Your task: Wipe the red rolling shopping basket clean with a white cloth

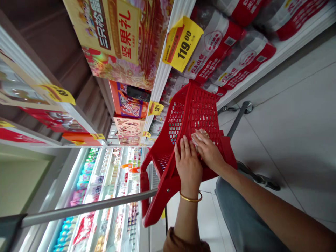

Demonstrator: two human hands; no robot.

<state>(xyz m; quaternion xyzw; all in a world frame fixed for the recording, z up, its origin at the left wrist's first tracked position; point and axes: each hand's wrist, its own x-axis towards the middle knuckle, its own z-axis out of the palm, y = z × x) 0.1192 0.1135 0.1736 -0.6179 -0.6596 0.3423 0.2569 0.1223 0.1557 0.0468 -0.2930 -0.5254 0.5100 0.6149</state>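
The view is turned sideways. A red plastic shopping trolley basket (203, 108) with a honeycomb of holes stands before me. My left hand (188, 164), with a gold bangle (191, 198) at the wrist, lies flat against the basket wall, its fingers stretched out and holding nothing. Right beside it, my right hand (208, 150) presses a crumpled pale cloth or tissue (201, 133) onto the red plastic. The fingers cover most of that cloth, so its exact kind is unclear.
Shelves carry red-labelled bottle packs (236, 59), gift boxes (126, 42) and yellow price tags (183, 43). A dark phone-like object (138, 93) rests by an orange box. Trolley wheels (262, 180) stand on the tiled floor (296, 122); a grey trolley bar (89, 203) extends left. A lit display fridge (105, 196) stands beyond.
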